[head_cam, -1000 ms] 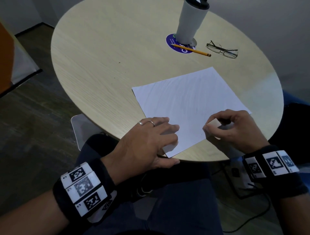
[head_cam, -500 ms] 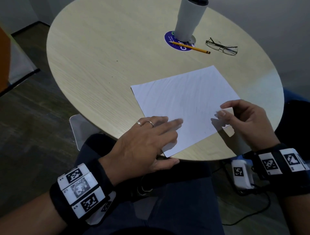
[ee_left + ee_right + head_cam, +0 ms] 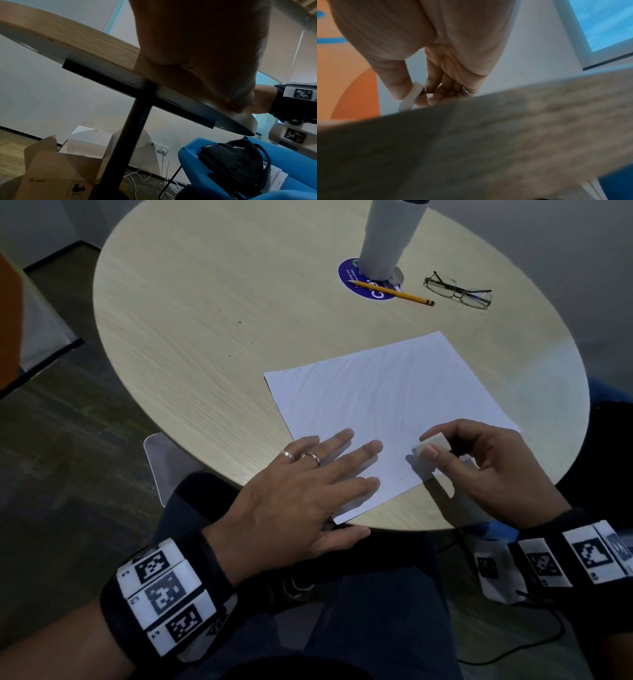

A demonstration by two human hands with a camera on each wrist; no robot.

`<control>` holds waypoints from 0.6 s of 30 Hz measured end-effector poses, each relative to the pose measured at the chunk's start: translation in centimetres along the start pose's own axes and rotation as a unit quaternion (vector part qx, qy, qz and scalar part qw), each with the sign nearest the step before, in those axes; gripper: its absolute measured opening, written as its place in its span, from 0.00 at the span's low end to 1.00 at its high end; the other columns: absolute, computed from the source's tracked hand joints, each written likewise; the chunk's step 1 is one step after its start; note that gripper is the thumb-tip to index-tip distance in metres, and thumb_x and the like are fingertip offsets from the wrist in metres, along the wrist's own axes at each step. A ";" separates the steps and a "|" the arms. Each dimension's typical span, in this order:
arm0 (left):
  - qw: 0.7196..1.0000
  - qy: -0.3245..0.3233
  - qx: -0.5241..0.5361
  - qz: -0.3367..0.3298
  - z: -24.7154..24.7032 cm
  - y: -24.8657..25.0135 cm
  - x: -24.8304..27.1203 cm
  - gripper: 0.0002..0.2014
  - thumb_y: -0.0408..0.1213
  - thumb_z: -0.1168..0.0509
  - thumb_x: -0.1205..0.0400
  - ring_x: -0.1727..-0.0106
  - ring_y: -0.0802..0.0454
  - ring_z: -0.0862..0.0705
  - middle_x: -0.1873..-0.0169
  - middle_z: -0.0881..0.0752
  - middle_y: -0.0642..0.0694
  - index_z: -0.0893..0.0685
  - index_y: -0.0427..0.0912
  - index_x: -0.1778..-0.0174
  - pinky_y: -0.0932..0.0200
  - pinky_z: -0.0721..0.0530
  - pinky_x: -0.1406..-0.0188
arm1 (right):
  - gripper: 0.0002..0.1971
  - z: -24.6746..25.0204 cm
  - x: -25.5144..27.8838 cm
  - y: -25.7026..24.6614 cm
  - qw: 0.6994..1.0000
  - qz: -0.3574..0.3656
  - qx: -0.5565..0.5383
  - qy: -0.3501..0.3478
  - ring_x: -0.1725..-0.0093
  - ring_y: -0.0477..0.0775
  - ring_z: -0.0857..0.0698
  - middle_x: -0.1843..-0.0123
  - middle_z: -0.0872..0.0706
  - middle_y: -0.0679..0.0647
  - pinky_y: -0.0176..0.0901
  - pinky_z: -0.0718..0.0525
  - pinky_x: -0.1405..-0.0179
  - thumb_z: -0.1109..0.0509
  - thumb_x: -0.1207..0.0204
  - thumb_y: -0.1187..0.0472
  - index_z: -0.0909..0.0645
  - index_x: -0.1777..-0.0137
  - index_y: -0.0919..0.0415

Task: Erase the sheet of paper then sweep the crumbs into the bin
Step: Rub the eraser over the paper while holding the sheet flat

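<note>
Dim, grainy head view; right wrist view motion-blurred, bright windows behind.

Left grip (image 3: 205, 47) lies flat on the bench (image 3: 96, 44), heel at its near edge. Under the bench: black pedestal leg (image 3: 126, 142), open cardboard box (image 3: 56, 166) left of it, black bag (image 3: 235, 161) on blue seat (image 3: 291, 166) right of it.

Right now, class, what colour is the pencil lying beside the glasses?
The pencil is yellow-orange with a dark tip, clearest in the head view.
</note>
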State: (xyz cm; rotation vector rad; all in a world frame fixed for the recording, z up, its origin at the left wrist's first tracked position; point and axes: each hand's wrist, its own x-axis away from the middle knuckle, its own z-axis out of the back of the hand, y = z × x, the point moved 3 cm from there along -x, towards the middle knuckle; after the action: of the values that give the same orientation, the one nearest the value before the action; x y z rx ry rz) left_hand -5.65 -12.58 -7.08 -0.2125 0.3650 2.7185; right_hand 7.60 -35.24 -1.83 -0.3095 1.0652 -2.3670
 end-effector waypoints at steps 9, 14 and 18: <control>0.999 0.005 0.041 0.011 -0.3 -0.3 -0.3 0.27 0.71 0.41 0.14 0.10 0.51 0.35 0.14 0.28 0.60 0.18 0.60 0.26 0.41 0.34 0.15 | 0.06 1.1 0.5 0.9 0.996 0.001 0.092 0.013 0.69 0.40 0.19 0.70 0.15 0.39 0.25 0.26 0.64 0.15 0.24 0.63 0.07 0.59 0.53; 0.999 0.006 0.045 0.012 -0.3 -0.4 -0.3 0.27 0.71 0.40 0.15 0.10 0.52 0.36 0.14 0.29 0.60 0.18 0.61 0.26 0.41 0.34 0.14 | 0.06 -1.1 0.9 -1.2 0.997 0.024 0.061 -0.030 0.69 0.41 0.16 0.69 0.11 0.40 0.25 0.23 0.64 0.15 0.24 0.64 0.07 0.59 0.54; 0.998 0.009 0.057 0.009 -0.2 -0.4 -0.3 0.26 0.71 0.38 0.15 0.10 0.52 0.36 0.14 0.28 0.60 0.18 0.61 0.27 0.41 0.34 0.14 | 0.04 -0.9 0.7 -0.7 0.998 0.001 0.045 -0.043 0.71 0.42 0.16 0.71 0.13 0.41 0.27 0.22 0.64 0.16 0.23 0.64 0.07 0.58 0.56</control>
State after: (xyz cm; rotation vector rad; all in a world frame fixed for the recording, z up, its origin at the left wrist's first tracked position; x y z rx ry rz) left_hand -5.21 -12.39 -7.33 -0.2027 0.5278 2.7042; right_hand 6.45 -34.69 -1.90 -0.3728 0.9173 -2.3684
